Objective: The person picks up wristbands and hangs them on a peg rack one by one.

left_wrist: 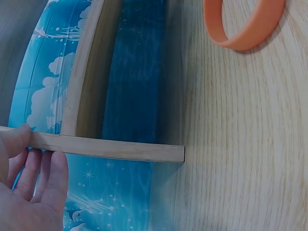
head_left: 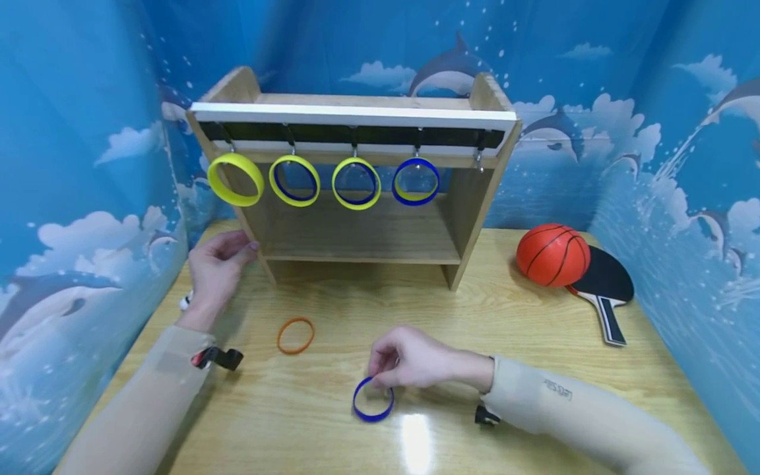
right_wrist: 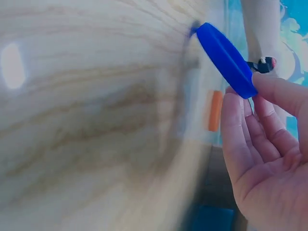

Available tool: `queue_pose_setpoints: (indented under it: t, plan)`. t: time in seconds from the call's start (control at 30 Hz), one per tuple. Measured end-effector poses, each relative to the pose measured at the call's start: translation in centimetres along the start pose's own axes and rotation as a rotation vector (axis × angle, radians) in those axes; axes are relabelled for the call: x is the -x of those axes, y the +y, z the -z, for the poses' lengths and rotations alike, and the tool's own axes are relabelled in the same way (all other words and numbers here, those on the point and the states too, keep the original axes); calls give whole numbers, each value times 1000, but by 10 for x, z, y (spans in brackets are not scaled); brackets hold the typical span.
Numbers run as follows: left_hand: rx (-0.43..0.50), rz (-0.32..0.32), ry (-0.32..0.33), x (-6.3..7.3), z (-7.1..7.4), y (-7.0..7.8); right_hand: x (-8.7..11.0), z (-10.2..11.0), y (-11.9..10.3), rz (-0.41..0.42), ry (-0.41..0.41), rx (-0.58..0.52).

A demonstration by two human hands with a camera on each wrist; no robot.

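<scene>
My left hand [head_left: 216,270] grips the left side panel of a wooden rack [head_left: 483,198]; in the left wrist view the thumb is on one face and the fingers on the other. Between thumb and fingertips, my right hand [head_left: 412,359] pinches a blue wristband [right_wrist: 226,60] near the tabletop, in front of the rack. An orange wristband [left_wrist: 252,36] lies on the table between the hands. Hanging from the rack's hooks are several bands: a yellow wristband [head_left: 256,175], two yellow-and-blue ones, and a blue one [head_left: 438,181] with yellow inside. The rightmost hook [head_left: 480,161] carries no band.
A red toy basketball [head_left: 552,255] sits at the right of the table [head_left: 505,323], against a black table tennis paddle [head_left: 608,277]. Blue dolphin-print curtains [head_left: 77,165] surround the table at the back and sides. A small white object [head_left: 185,302] is partly hidden behind my left wrist.
</scene>
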State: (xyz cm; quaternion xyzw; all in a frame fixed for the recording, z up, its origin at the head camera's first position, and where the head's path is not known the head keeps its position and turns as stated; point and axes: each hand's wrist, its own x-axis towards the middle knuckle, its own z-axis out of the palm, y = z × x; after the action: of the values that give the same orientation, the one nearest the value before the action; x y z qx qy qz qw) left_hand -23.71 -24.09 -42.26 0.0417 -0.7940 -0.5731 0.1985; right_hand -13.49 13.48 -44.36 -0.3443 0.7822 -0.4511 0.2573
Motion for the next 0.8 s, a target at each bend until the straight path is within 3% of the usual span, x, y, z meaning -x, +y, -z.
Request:
queue_pose_setpoints:
  t: [0.13,0.27,0.67,0.8]
  plan:
    - [6,7,1,0,0,0,10,13,-9,17,40,19]
    - [9,20,-2,1,0,0,22,34,-21,50,143,34]
    - [6,29,0,-2,0,-4,64,114,-65,243,646,-19]
    - [2,33,-9,-2,0,-3,73,136,-78,306,808,-118]
